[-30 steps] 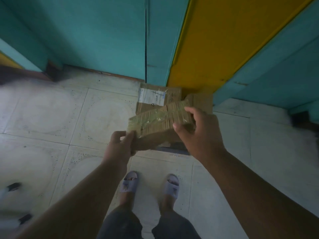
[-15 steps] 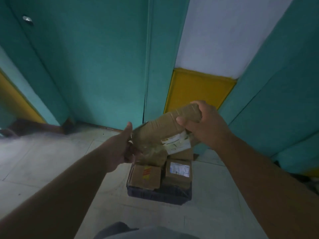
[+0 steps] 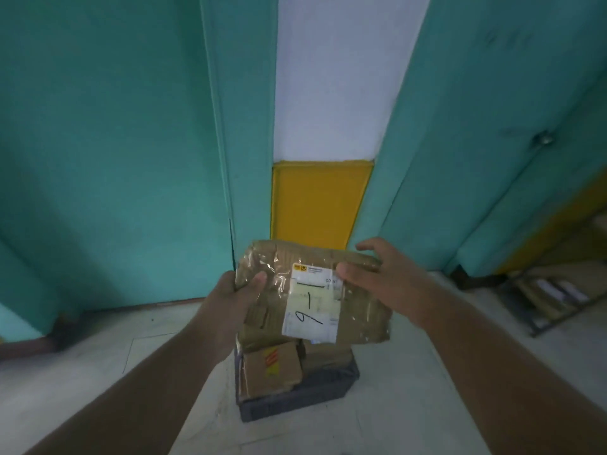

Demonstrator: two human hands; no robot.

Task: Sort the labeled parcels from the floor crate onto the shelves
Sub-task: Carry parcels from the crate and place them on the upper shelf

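I hold a brown cardboard parcel (image 3: 262,310), wrapped in clear tape, flat in front of me above the crate. Its white label (image 3: 312,307) faces up with black handwriting on it. My left hand (image 3: 230,300) grips the parcel's left edge, thumb on top. My right hand (image 3: 384,274) holds the upper right corner, thumb pressed on the label's edge. Below, the dark floor crate (image 3: 295,399) holds more brown parcels; one (image 3: 271,369) bears a red and yellow sticker.
Teal doors (image 3: 115,159) and a white and yellow wall strip (image 3: 318,198) stand straight ahead. A low metal rack (image 3: 551,297) with flat parcels sits at the right on the pale tiled floor (image 3: 98,372).
The view has lifted from the floor towards the wall. The parcel has been raised out of the crate and turned so that its label faces up.
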